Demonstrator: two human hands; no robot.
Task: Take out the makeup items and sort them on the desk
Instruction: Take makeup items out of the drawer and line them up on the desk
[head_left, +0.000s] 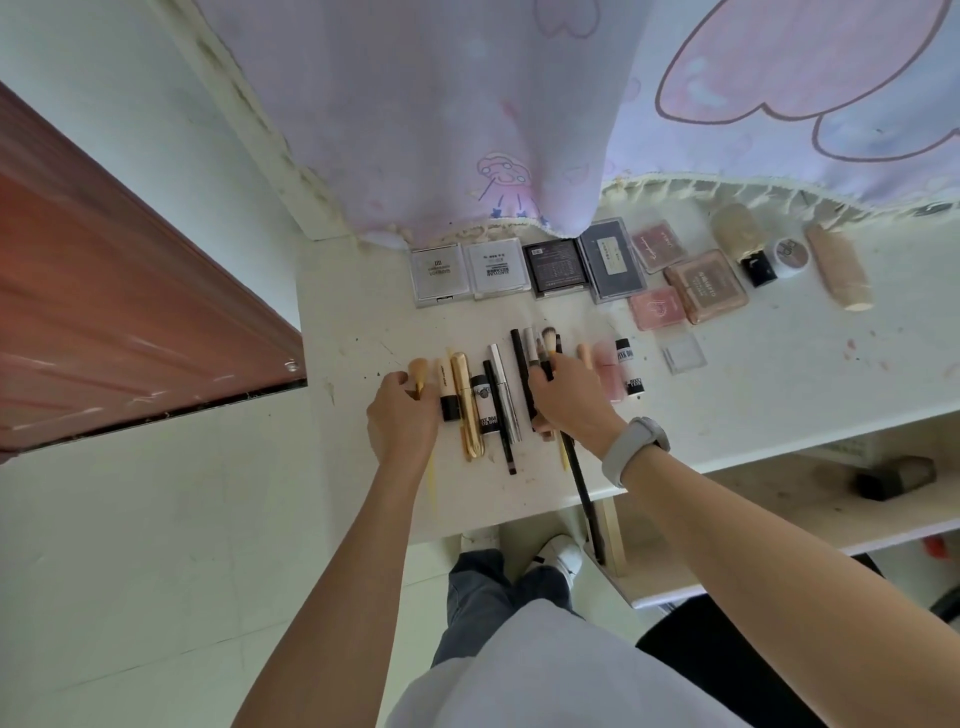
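L hand (402, 410) fingers curled on tan brush (418, 376) at row's left end; R hand (569, 397) grips brush bundle (545, 345) mid-tabletop (779, 374). Lay brushes parallel, tips aligned w/ row, w/o nudging gold tube (466, 400).

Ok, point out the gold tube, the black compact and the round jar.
gold tube (464, 395), head view, middle of its barrel.
black compact (557, 267), head view, centre of its labelled face.
round jar (791, 255), head view, top of its lid.
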